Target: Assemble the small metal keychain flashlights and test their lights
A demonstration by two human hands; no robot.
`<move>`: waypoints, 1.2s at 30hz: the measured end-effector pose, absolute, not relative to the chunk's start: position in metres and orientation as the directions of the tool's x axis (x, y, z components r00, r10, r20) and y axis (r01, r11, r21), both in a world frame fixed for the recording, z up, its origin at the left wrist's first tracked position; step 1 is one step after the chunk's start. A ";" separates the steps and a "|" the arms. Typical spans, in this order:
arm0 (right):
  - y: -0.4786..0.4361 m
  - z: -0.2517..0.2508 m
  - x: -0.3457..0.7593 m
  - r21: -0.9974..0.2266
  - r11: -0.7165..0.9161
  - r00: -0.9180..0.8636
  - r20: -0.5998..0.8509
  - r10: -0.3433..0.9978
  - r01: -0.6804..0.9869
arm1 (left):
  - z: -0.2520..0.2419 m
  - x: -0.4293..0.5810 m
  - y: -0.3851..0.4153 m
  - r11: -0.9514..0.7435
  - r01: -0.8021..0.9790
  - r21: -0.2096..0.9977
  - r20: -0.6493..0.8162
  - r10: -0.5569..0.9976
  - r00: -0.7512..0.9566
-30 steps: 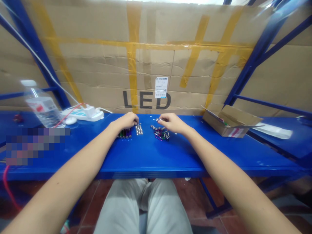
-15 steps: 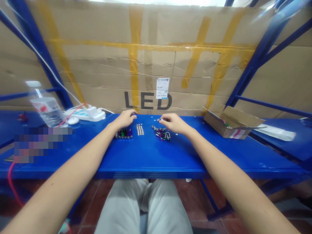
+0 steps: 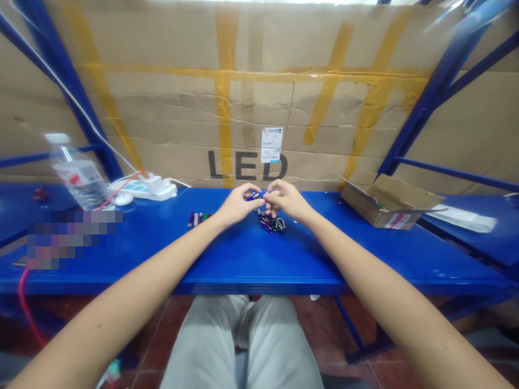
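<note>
Above the middle of the blue table, my left hand is closed, thumb and fingers pinching a small shiny blue piece. My right hand meets it fingertip to fingertip; its fingers are pressed together at the blue piece's right end, and what they hold is too small to make out. Just below the hands lies a heap of small coloured carabiners, purple, green and dark. Left of my left hand is a row of small coloured metal tubes, partly covered by the wrist. The small silver parts are hidden behind my left hand and forearm.
An open cardboard box stands at the right, with a white packet beside it. At the left are a water bottle, a white power strip with cables, and a blurred-out patch. A large cardboard sheet closes off the back.
My left hand has moved right from beside the tubes and now holds a blue piece. It has come together with my right hand, which stayed nearly in place. The silver parts are now covered.
</note>
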State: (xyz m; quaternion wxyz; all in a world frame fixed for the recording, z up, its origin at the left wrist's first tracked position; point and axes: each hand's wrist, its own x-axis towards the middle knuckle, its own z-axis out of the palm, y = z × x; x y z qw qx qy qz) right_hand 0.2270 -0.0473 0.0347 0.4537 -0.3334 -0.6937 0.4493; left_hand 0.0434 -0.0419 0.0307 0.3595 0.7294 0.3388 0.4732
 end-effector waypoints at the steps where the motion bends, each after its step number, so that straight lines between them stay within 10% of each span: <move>1: -0.047 0.034 0.226 -0.928 0.372 -0.361 0.337 0.869 0.030 | 0.030 0.044 -0.042 -0.491 0.128 0.861 0.434 0.843 0.317; 15: -0.045 0.031 0.224 -0.921 0.384 -0.250 0.386 0.888 -0.056 | 0.031 0.042 -0.042 -0.431 -0.009 0.902 0.427 0.889 0.164; 36: -0.049 0.035 0.222 -0.889 0.458 -0.272 0.441 0.855 0.000 | 0.029 0.042 -0.042 -0.146 -0.211 0.967 0.224 0.882 0.416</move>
